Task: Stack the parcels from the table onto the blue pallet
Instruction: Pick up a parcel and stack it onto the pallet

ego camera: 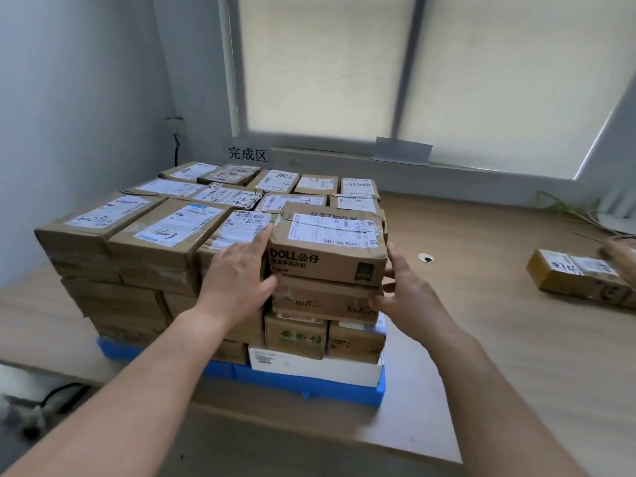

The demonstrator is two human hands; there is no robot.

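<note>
A brown parcel printed "DOLL" [327, 249], with a white label on top, lies on the front right corner of the parcel stack [144, 242]. The stack is several layers high and stands on the blue pallet [309, 385]. My left hand [237, 273] lies flat against that parcel's left side, its thumb at the lower front edge. My right hand [402, 290] is at its right side with straight, spread fingers; the thumb touches the box underneath.
The pallet sits on a wooden table [481, 339]. One more labelled parcel [574, 275] lies at the far right, with another person's hand [621, 253] on it. A window with blinds and a paper sign are behind the stack. Cables lie at the lower left.
</note>
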